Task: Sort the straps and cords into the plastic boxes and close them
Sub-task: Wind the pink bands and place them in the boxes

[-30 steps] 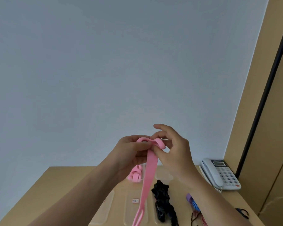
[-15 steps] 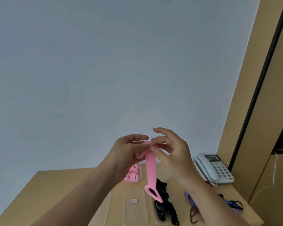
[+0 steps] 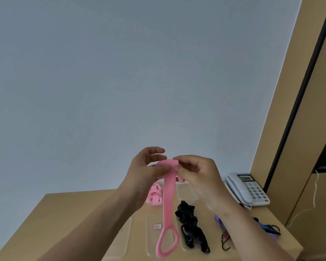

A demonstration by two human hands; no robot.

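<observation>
Both hands are raised in the lower middle of the frame, above the counter (image 3: 68, 210). The left hand (image 3: 145, 172) pinches the rolled top of a pink strap (image 3: 167, 196) between thumb and fingers; the right hand (image 3: 198, 174) pinches the same roll from the other side, its grip pressed on the strap's end. The rest of the strap hangs straight down, its looped end low in the frame over the clear lids.

On the counter lie three clear flat lids or boxes in a row near the bottom edge; one (image 3: 154, 234) bears a small label. A second pink bundle (image 3: 154, 196) sits behind the hands in a clear box. One heap of black straps (image 3: 190, 228) lies right of the hanging strap. Further right, beside the right forearm, are purple and blue cords (image 3: 267, 229), near the counter's right edge. One telephone (image 3: 247, 189) stands at the far right corner, against the wall. The left part of the counter is bare wood.
</observation>
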